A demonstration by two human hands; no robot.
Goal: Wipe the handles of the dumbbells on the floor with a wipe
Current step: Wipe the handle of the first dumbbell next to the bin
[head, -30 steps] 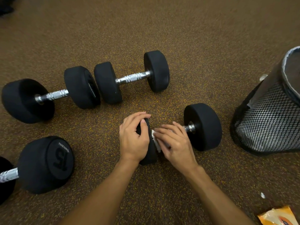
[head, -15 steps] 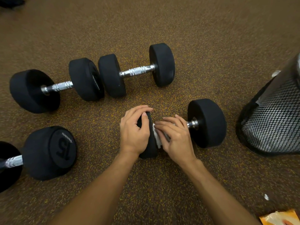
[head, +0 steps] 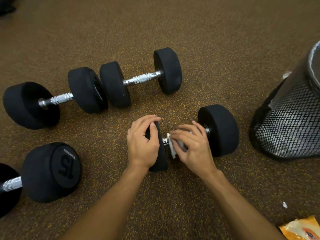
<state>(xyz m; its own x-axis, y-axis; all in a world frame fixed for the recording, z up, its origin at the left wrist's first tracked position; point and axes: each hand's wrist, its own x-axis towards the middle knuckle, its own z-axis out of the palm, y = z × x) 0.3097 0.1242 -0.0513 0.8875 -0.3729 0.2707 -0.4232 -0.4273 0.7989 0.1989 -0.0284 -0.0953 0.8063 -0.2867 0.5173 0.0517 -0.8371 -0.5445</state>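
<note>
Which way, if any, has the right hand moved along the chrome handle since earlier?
Yes, slightly rightward: the white wipe in the right hand now leaves bare chrome beside the black rubber dumbbell head under the left hand; earlier it touched that head.

My right hand [head: 194, 149] and the crumpled white wipe [head: 172, 149] hide most of the chrome handle [head: 165, 141] of the near black rubber dumbbell [head: 220, 129], while the frame edges cut off the black mesh bin [head: 290, 129] at 3 o'clock, the orange plastic packet [head: 301, 229] at 5 and the black rubber "15" dumbbell [head: 52, 172] at 8.

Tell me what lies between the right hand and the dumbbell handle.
A white wipe, which the right hand holds against the handle, in the head view.
</note>
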